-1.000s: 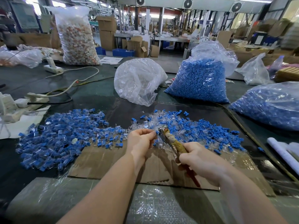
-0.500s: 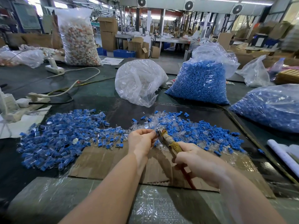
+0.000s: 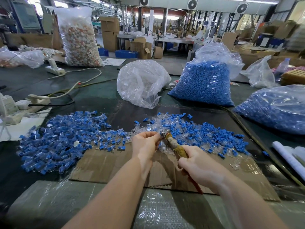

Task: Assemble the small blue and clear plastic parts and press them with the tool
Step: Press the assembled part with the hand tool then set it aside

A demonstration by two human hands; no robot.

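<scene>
Left hand point(image 3: 145, 142) pinching part point(image 3: 159, 134) at fingertips; tool point(image 3: 173, 143) gripped in right hand point(image 3: 196, 164), nose at 11 o'clock, touching part.

Both forearms bare, reaching forward from bottom of view, converging toward centre. Left hand point(image 3: 145, 143) back up, fingers curled inward, fingertips point(image 3: 154, 135) bunched in pinch at hand's far right edge; what they pinch too small to make out. Right hand point(image 3: 196, 164) nearer, lower, to right of left hand; fist wrapped around handle of tool point(image 3: 174, 144), thumb side forward, knuckles facing left. Tool tip just beside left fingertips. Wrists roughly straight, hands close but not touching each other.
</scene>
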